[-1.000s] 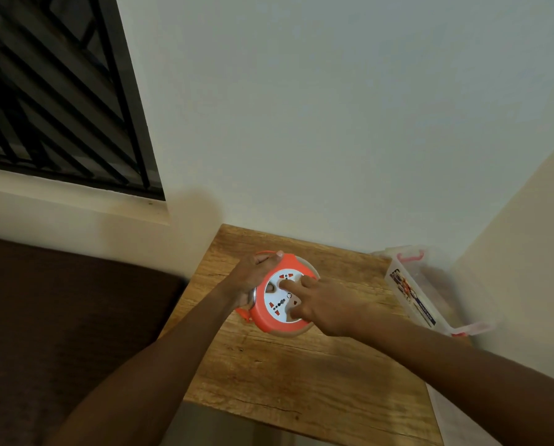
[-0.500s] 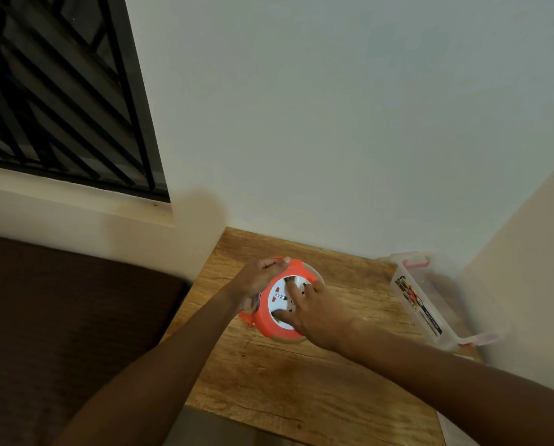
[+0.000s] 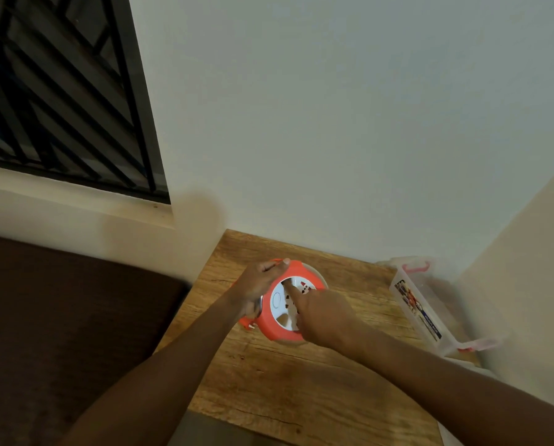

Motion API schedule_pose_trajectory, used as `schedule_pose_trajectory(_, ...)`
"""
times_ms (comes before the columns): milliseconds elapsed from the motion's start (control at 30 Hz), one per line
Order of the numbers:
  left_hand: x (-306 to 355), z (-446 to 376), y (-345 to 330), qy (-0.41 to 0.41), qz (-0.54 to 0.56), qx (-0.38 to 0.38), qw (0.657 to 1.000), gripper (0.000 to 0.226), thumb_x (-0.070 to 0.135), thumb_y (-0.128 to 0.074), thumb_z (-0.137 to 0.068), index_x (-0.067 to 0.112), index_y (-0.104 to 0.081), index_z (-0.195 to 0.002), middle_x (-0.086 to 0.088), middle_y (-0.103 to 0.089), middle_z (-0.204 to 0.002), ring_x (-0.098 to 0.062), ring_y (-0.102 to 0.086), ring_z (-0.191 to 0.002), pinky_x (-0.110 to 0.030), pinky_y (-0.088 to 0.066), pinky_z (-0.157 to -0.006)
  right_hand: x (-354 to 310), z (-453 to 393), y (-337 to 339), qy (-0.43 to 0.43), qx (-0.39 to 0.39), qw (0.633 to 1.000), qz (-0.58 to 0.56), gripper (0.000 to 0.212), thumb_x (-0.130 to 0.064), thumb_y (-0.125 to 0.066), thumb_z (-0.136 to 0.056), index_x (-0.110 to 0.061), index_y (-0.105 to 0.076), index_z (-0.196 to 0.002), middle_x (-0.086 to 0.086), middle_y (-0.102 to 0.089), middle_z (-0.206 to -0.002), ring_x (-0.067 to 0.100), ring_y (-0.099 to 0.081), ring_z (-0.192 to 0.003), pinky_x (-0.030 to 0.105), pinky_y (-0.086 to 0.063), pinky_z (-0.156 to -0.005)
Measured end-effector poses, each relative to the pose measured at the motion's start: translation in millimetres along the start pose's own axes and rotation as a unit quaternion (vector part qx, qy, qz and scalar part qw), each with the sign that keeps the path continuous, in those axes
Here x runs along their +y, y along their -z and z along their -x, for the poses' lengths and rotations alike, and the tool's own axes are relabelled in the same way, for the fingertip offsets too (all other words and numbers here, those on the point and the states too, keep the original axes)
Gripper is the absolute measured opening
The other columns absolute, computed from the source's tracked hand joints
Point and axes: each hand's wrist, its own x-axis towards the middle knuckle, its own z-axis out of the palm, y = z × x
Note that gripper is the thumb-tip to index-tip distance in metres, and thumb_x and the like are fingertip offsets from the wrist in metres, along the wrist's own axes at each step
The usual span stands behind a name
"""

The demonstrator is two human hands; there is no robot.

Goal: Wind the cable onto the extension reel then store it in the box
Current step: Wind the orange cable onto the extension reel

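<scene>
Left hand (image 3: 258, 284) grips orange reel (image 3: 274, 329) rim; right hand (image 3: 323, 313) presses a fingertip on its white face. Clear box (image 3: 430, 329) at 3 o'clock on table (image 3: 301, 387), contents unclear.

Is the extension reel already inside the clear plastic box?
No: the extension reel sits on the wooden table, held by both hands, while the clear box stands apart at the table's right edge.
</scene>
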Motion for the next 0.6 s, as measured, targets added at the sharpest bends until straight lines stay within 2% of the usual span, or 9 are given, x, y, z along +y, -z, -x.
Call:
schedule_pose_trajectory(67, 4, 0, 3, -0.003, 0.012, 0.005, 1.000, 0.026, 0.044, -0.071, -0.096, 0.020, -0.082, -0.094, -0.014, -0.081, -0.093, -0.029, -0.079, -0.076, -0.036, -0.063, -0.063, 8, 5, 0, 0.064, 0.044, 0.993, 0.088, 0.087, -0.032, -0.071, -0.087, -0.017, -0.019, -0.156, 0.018, -0.055, -0.140, 0.035, -0.064, -0.110, 0.043, -0.057, -0.079)
schedule_pose_trajectory(133, 6, 0, 6, -0.006, 0.002, 0.004, 1.000, 0.028, 0.044, -0.068, -0.097, 0.019, -0.080, -0.098, -0.013, -0.079, -0.092, -0.030, -0.077, -0.076, -0.039, -0.063, -0.067, 16, 8, 5, 0.152, 0.078, 0.977, 0.125, 0.077, -0.027, -0.078, -0.081, -0.019, -0.039, -0.147, 0.019, -0.051, -0.141, 0.037, -0.061, -0.113, 0.046, -0.057, -0.081)
schedule_pose_trajectory(200, 8, 1, 7, -0.005, 0.000, 0.001, 1.000, 0.028, 0.044, -0.067, -0.098, 0.018, -0.079, -0.098, -0.012, -0.078, -0.089, -0.029, -0.076, -0.074, -0.038, -0.063, -0.066, 19, 9, 7, 0.230, 0.079, 0.960, 0.141, 0.063, -0.019, -0.080, -0.079, -0.023, -0.054, -0.136, 0.019, -0.047, -0.143, 0.038, -0.056, -0.119, 0.048, -0.056, -0.083)
schedule_pose_trajectory(267, 8, 2, 6, -0.005, -0.005, -0.004, 1.000, 0.029, 0.043, -0.066, -0.099, 0.018, -0.080, -0.098, -0.012, -0.078, -0.089, -0.027, -0.076, -0.072, -0.036, -0.062, -0.063, 20, 9, 8, 0.269, 0.061, 0.951, 0.141, 0.055, -0.011, -0.076, -0.082, -0.024, -0.058, -0.132, 0.019, -0.038, -0.151, 0.041, -0.048, -0.126, 0.051, -0.054, -0.087)
schedule_pose_trajectory(333, 8, 3, 5, -0.006, -0.027, -0.013, 1.000, 0.030, 0.044, -0.065, -0.099, 0.017, -0.079, -0.098, -0.012, -0.079, -0.090, -0.027, -0.077, -0.073, -0.035, -0.062, -0.062, 18, 10, 11, 0.272, 0.046, 0.950, 0.144, 0.054, -0.011, -0.075, -0.083, -0.025, -0.058, -0.133, 0.018, -0.031, -0.156, 0.042, -0.043, -0.130, 0.054, -0.051, -0.091)
schedule_pose_trajectory(467, 7, 6, 7, 0.004, -0.030, -0.025, 0.999, 0.030, 0.044, -0.065, -0.099, 0.017, -0.078, -0.097, -0.010, -0.080, -0.086, -0.025, -0.079, -0.070, -0.031, -0.062, -0.058, 16, 9, 20, 0.256, 0.038, 0.951, 0.167, 0.056, -0.019, -0.081, -0.080, -0.027, -0.061, -0.131, 0.019, -0.031, -0.156, 0.041, -0.043, -0.130, 0.055, -0.049, -0.094)
schedule_pose_trajectory(600, 7, 8, 10, -0.002, -0.045, -0.011, 0.999, 0.028, 0.046, -0.066, -0.097, 0.021, -0.079, -0.093, -0.009, -0.080, -0.084, -0.024, -0.078, -0.067, -0.029, -0.061, -0.056, 14, 8, 19, 0.229, 0.019, 0.961, 0.155, 0.061, -0.020, -0.075, -0.086, -0.033, -0.049, -0.141, 0.021, -0.025, -0.158, 0.043, -0.038, -0.137, 0.054, -0.048, -0.097)
